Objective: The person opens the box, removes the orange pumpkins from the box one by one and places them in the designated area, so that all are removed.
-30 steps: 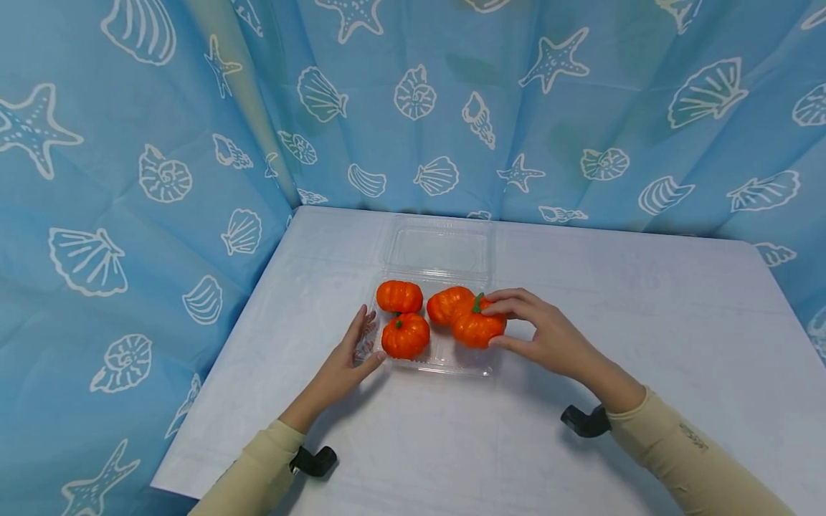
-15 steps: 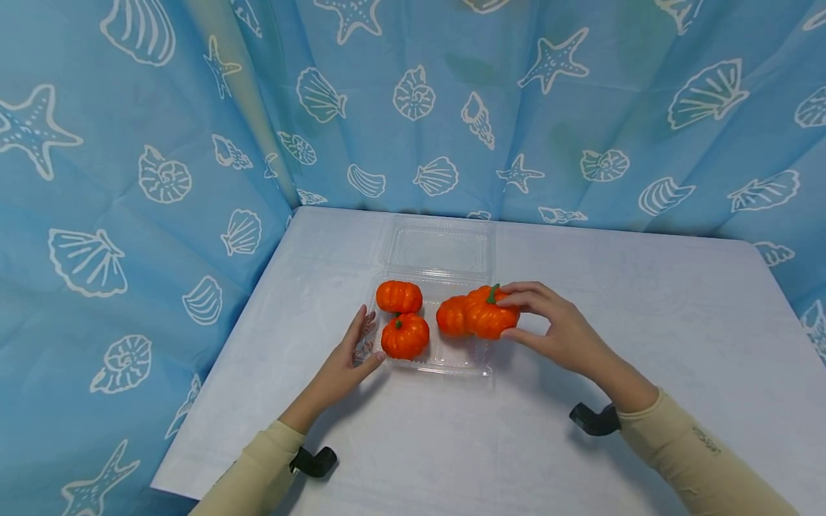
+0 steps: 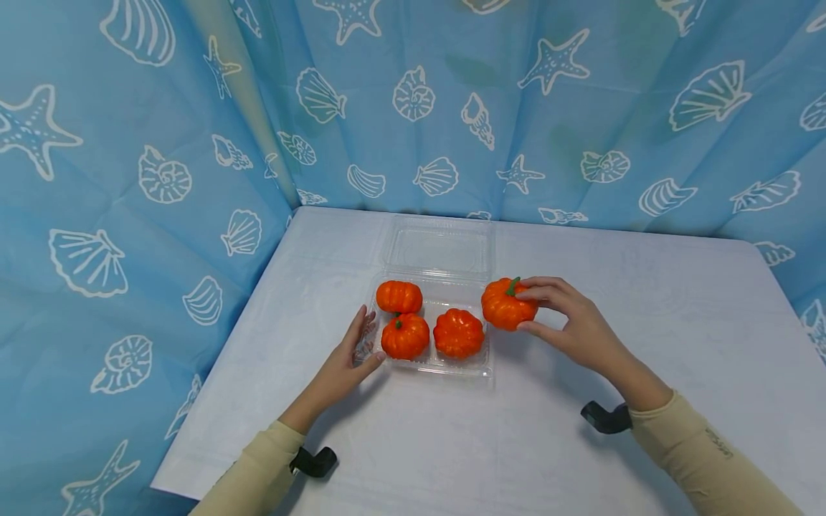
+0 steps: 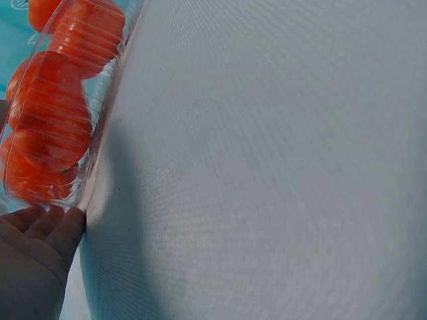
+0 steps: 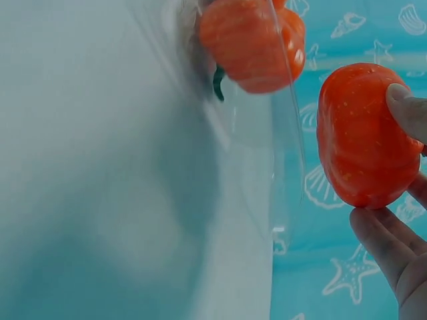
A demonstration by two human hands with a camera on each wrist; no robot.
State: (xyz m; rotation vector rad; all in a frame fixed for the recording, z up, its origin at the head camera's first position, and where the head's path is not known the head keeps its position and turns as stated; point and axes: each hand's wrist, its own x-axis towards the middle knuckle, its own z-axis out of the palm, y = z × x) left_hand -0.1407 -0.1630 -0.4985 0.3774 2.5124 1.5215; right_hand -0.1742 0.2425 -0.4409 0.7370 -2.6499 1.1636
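Note:
My right hand (image 3: pixel 571 319) pinches a small orange pumpkin (image 3: pixel 508 304) with a green stem, thumb on one side and fingers on the other. It is held just past the right edge of a clear plastic clamshell container (image 3: pixel 445 370). Inside the container, one pumpkin (image 3: pixel 458 334) lies at front right, its stem out of sight. Two more, a back one (image 3: pixel 399 296) and a front one (image 3: pixel 405 337), sit together in the left half. My left hand (image 3: pixel 342 373) rests against the container's left side, fingers (image 4: pixel 67 230) extended and touching its wall in the left wrist view.
The container's clear lid (image 3: pixel 439 249) lies folded back toward the rear of the white-covered table (image 3: pixel 632 301). A blue curtain (image 3: pixel 445 86) with shell and starfish prints hangs behind the table and along its left.
My right hand has moved right and slightly back with its pumpkin, from over the container. The pumpkin beside it has tipped and shifted toward the front right. My left hand has stayed put.

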